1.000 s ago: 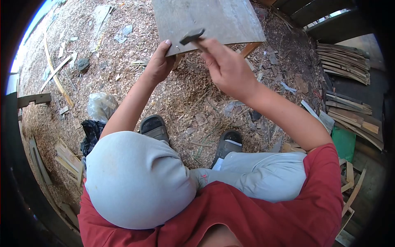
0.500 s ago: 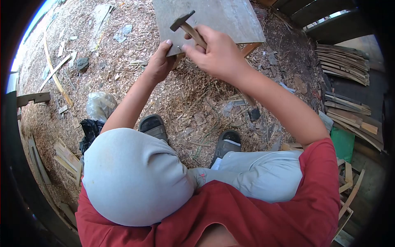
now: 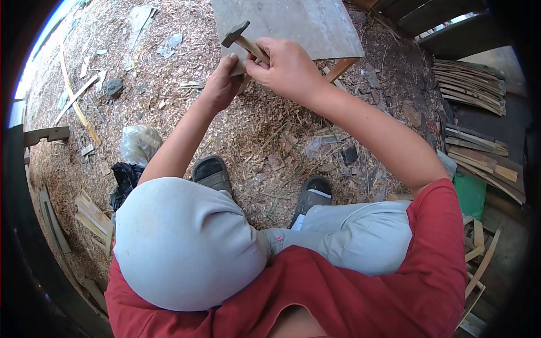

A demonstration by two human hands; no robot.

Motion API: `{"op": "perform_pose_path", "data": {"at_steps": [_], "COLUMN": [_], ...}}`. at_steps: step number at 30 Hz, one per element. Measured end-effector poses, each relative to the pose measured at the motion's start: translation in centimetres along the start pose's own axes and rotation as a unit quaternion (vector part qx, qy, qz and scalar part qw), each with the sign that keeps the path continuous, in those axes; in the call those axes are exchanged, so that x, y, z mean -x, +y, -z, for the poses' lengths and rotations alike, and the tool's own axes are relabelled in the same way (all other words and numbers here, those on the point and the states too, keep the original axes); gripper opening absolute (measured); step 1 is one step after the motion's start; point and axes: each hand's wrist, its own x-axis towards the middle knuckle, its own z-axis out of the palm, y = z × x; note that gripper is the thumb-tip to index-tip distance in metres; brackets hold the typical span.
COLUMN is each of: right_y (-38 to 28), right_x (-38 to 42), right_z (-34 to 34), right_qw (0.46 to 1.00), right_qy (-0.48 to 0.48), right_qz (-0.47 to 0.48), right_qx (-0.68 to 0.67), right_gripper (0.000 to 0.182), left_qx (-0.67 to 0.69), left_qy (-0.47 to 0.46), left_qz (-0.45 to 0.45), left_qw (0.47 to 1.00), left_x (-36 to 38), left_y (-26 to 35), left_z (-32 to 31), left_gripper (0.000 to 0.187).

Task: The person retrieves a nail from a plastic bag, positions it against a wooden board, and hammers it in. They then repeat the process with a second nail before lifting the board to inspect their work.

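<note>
A hammer (image 3: 246, 45) with a dark metal head and a wooden handle is gripped in my right hand (image 3: 288, 69). Its head points up and to the left, above the near left corner of a grey wooden board (image 3: 304, 28). That corner is held by my left hand (image 3: 218, 89), thumb on top and the other fingers mostly hidden below. The thumb and forefinger of my right hand are close together at the board's near edge, beside my left thumb. Whether they also pinch something small there, I cannot make out.
A wooden leg (image 3: 341, 70) slants under the board's right corner. Wood shavings cover the ground around my sandals (image 3: 311, 197). Stacked wooden strips (image 3: 470, 87) lie at the right. A clear plastic bag (image 3: 138, 145) and a black bag (image 3: 125, 183) sit at the left.
My right hand and the hammer have shifted left and slightly down, closer to my left hand. The left hand keeps its hold on the board's corner.
</note>
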Motion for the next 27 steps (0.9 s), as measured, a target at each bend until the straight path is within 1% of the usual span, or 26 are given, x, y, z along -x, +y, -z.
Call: {"op": "perform_pose_path", "data": {"at_steps": [1, 5, 8, 10, 14, 16, 17, 19, 20, 22, 26, 27], "right_y": [0.0, -0.3, -0.9, -1.6, -1.9, -2.3, -2.6, -3.0, -3.0, -2.8, -2.4, -2.1], "right_x": [0.0, 0.2, 0.4, 1.2, 3.3, 4.0, 4.2, 4.6, 4.7, 5.0, 5.1, 4.9], "right_z": [0.1, 0.3, 0.8, 1.5, 3.8, 4.9, 5.0, 5.1, 5.1, 4.9, 4.6, 4.5], "right_qw": [1.000, 1.000, 1.000, 1.000, 0.999, 0.996, 0.996, 0.993, 0.993, 0.986, 0.986, 0.984], "right_qy": [-0.003, 0.003, -0.022, 0.017, 0.039, -0.023, -0.024, -0.017, -0.017, -0.022, -0.006, -0.007], "right_qz": [-0.001, -0.001, -0.012, -0.002, 0.019, 0.052, 0.053, 0.065, 0.065, 0.085, 0.096, 0.104], "right_qx": [0.012, 0.025, 0.015, -0.016, -0.018, 0.065, 0.065, 0.101, 0.102, 0.139, 0.135, 0.146], "right_gripper": [0.028, 0.028, 0.029, 0.029, 0.027, 0.023, 0.023, 0.023, 0.023, 0.025, 0.028, 0.028], "left_qx": [0.007, 0.018, 0.032, -0.012, -0.013, -0.024, -0.022, -0.034, -0.034, -0.064, -0.081, -0.080], "left_qy": [0.009, 0.005, 0.013, 0.013, 0.045, 0.025, 0.025, 0.018, 0.018, -0.028, -0.015, 0.002], "left_qz": [-0.002, -0.002, 0.000, -0.004, -0.032, -0.025, -0.026, -0.019, -0.018, -0.008, -0.017, -0.019], "left_qw": [1.000, 1.000, 0.999, 1.000, 0.998, 0.999, 0.999, 0.999, 0.999, 0.998, 0.996, 0.997], "left_x": [0.0, 0.1, 0.5, 1.1, 1.3, 0.9, 0.8, 0.7, 0.7, 0.7, 0.6, 0.6], "left_y": [0.0, 0.1, 0.7, 1.1, 1.1, 1.0, 0.9, 0.6, 0.7, 0.9, 0.6, 0.4], "left_z": [-0.1, -0.4, -1.7, -2.3, -2.9, -2.4, -2.2, -1.6, -1.3, -0.8, -1.0, -1.1], "left_gripper": [0.040, 0.041, 0.042, 0.043, 0.044, 0.043, 0.043, 0.050, 0.050, 0.050, 0.050, 0.050]}}
